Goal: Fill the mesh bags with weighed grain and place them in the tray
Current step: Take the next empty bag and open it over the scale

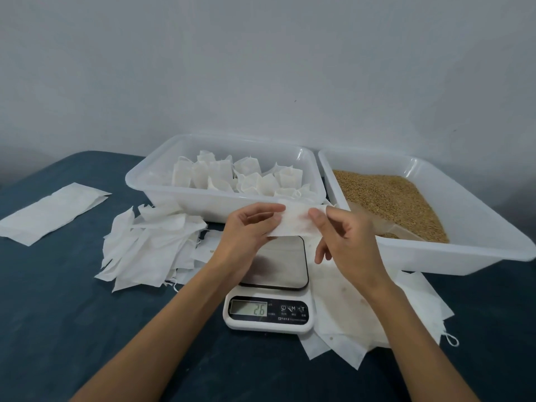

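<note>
The step in hand is preparation of an empty mesh bag (293, 221) for filling. The bag is held flat in the air above the scale (272, 288), just in front of the tray (139, 181) of finished bags. The left hand (249, 230) pinches the bag's left end between thumb and fingers; the right hand (345, 242) pinches its right end with thumb and forefinger, the other fingers hanging loose. The scale platform carries nothing visible, though the display reads 2.6. By appearance, the next move calls for opening the bag's mouth — the layers must be parted — then loading grain (388, 201) from the right-hand bin (464, 256) and checking the weight. More empty bags (145, 242) lie heaped to the left of the scale.
</note>
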Demonstrator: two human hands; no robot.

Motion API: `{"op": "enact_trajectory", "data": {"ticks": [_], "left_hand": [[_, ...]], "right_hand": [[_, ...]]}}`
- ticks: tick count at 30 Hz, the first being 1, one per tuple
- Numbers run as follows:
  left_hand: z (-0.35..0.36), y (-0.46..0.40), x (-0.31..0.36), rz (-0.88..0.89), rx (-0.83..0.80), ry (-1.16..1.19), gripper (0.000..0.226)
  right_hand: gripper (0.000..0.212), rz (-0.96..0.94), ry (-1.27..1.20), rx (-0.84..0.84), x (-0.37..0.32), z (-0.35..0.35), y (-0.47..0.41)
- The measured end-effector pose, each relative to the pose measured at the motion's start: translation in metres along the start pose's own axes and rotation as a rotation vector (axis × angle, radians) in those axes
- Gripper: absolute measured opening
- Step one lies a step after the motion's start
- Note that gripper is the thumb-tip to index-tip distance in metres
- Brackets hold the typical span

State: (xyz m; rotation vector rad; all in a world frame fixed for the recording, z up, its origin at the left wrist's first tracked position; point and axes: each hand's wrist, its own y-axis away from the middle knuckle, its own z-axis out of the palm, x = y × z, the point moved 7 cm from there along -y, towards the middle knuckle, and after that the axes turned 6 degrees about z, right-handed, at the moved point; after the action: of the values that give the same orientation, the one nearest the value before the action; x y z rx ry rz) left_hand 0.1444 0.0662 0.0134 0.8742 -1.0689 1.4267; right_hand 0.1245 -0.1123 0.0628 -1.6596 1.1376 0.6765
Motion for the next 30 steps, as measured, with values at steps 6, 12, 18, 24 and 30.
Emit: {"op": "enact_trajectory", "data": {"ticks": [6,12,18,24,30], "left_hand": [[-0.006,0.002,0.03,0.362,0.084,-0.412,0.022],[0.039,0.02,0.009,0.294,-0.422,-0.624,0.086],[0.037,0.022,0.012,0.393,-0.228,-0.588,0.039],[0.025,0.015,0.005,0.262,-0.12,-0.413,0.026],[0.024,0.013,0.001,0.189,-0.139,-0.33,0.032]], "right_hand": [[0.049,0.008,0.038,-0.117,0.0,-0.001,-0.001],[0.051,-0.043,0.269,-0.422,-0.021,0.01,-0.001],[0.038,-0.06,0.567,-0.652,-0.051,0.03,-0.006],[0.035,0.085,0.37,-0.283,-0.051,-0.035,-0.05],[0.052,0.612,1.179,-0.365,0.079,-0.134,-0.072]]}}
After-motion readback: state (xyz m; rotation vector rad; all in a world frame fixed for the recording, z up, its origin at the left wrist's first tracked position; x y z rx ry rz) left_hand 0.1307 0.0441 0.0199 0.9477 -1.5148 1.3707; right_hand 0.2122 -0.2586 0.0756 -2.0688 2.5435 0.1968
